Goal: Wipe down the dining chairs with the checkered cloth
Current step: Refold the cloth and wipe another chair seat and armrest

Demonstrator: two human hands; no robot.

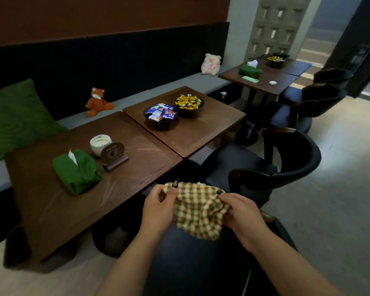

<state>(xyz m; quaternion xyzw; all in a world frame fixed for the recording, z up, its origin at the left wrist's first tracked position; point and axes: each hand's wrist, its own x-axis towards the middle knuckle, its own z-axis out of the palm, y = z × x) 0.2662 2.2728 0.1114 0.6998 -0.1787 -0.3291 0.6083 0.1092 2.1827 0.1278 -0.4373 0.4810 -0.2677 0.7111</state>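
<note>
Green, cream and brown checkered cloth: lower centre of the frame, bunched and stretched between your two hands, above the dark seat of the nearest chair.

Your left hand: fingers pinching the cloth's upper left edge, grasping it.

Your right hand: fingers curled into the cloth's right side, also grasping it.

Dark upholstered dining chair with curved wooden back: just beyond your hands, right of centre, tucked toward the table edge. A second pair of like chairs stands at upper right.

Brown wooden square table: left of your hands. On it, a green fabric tissue cover with white tissue showing, a white ceramic cup, and a small round wooden sign on a stand touching or just beside the cup.

Second brown table: abutting the first, centre of frame. On it, a black bowl of blue and white packets beside a black bowl of yellow wrapped sweets.

Grey bench seat along the dark wall: a green cushion at far left, an orange fox plush toy, and a pale pink pig plush toy further right.

Third table, upper right: another green tissue cover and a dark bowl.
</note>
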